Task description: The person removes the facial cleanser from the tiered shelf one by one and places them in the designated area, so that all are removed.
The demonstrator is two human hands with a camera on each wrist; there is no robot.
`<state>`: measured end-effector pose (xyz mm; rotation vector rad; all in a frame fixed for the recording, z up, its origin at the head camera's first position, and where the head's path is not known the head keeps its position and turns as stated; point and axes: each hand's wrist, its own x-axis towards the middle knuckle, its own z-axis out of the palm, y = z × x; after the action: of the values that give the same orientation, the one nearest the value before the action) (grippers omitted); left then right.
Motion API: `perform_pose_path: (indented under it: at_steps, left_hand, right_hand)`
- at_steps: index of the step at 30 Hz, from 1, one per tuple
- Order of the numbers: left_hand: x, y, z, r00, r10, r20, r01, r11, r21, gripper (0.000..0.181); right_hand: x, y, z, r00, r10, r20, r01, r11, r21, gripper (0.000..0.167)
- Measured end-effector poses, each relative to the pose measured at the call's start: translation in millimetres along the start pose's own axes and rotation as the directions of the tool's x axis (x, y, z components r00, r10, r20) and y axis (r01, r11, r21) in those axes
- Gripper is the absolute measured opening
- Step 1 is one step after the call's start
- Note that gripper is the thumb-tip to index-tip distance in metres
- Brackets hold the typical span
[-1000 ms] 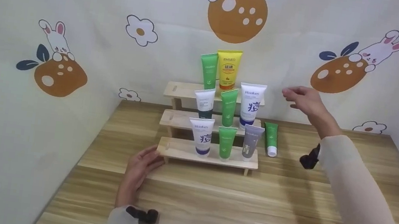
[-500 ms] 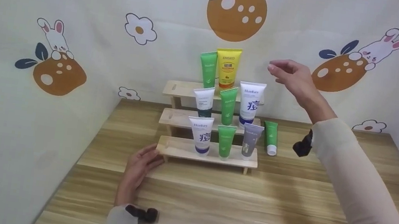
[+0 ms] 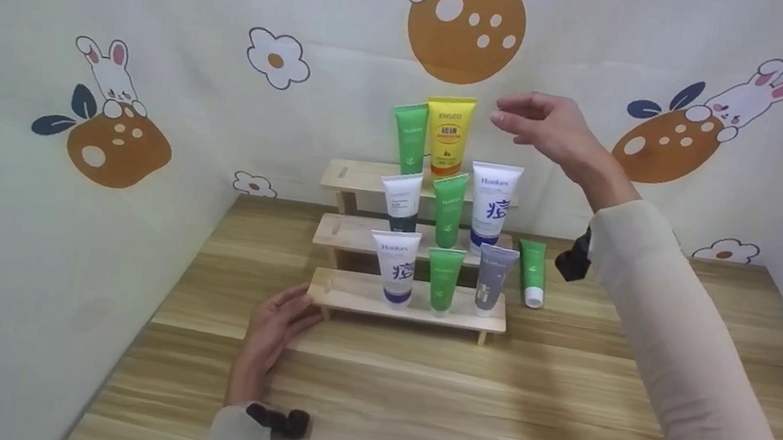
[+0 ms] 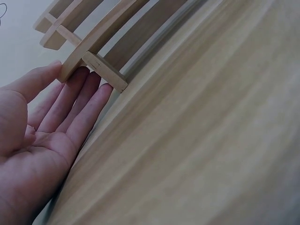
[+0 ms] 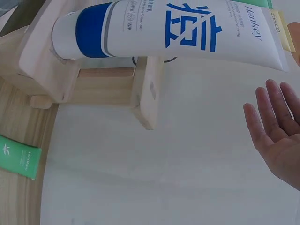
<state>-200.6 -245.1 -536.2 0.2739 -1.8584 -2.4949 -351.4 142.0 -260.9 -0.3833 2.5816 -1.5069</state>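
Observation:
A three-tier wooden display stand [image 3: 351, 294] holds several upright cosmetic tubes. My left hand [image 3: 273, 329] grips the left end of its lowest shelf; in the left wrist view the thumb lies at the plank's end and the fingers [image 4: 89, 112] reach beneath, by the leg. My right hand [image 3: 551, 131] is in the air, holding nothing, just right of the yellow tube [image 3: 448, 136] on the top tier. Left of that tube leans a green tube [image 3: 410, 139]. A large white tube [image 5: 187, 28] stands at the middle tier's right end.
A green tube [image 3: 532, 273] lies on the wooden table [image 3: 410, 419] right of the stand. Lower tiers carry a white-and-dark-green tube [image 3: 401, 202], green tubes, another white tube [image 3: 396, 270] and a grey tube [image 3: 494, 283]. A printed cloth [image 3: 357, 19] hangs behind.
My right hand has moved left and upward, from beyond the stand's right end to beside the yellow tube. My left hand and the tubes have stayed put.

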Motion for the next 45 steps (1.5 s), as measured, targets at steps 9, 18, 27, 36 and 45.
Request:
perform_pose_path:
  at_steps: [9, 18, 27, 36, 45]
  left_hand:
    - [0.6, -1.8, 2.1, 1.0, -0.014, -0.008, 0.014, 0.999, -0.029, 0.047]
    - [-0.2, 0.7, -2.2, 1.0, -0.021, -0.021, 0.021, 0.999, -0.029, 0.049]
    - [4.9, 1.2, -3.4, 1.0, -0.028, -0.009, 0.028, 0.999, -0.021, 0.049]
    - [3.3, -0.9, -3.3, 1.0, -0.026, -0.016, 0.025, 0.999, -0.03, 0.046]
    - [2.2, -0.7, -4.1, 1.0, -0.024, -0.01, 0.024, 0.999, -0.03, 0.041]
  right_hand:
    - [7.6, -15.4, 10.1, 0.999, -0.006, 0.035, 0.007, 1.0, -0.025, 0.065]
    - [15.0, -27.9, 25.6, 0.999, 0.037, 0.039, -0.034, 0.997, -0.069, 0.059]
    - [19.0, -29.6, 30.4, 0.999, 0.043, 0.011, -0.042, 0.994, -0.097, 0.049]
    - [21.4, -27.3, 35.2, 1.0, 0.019, 0.009, -0.018, 0.994, -0.104, 0.045]
    - [21.4, -25.0, 37.3, 1.0, 0.02, 0.017, -0.018, 0.996, -0.088, 0.045]
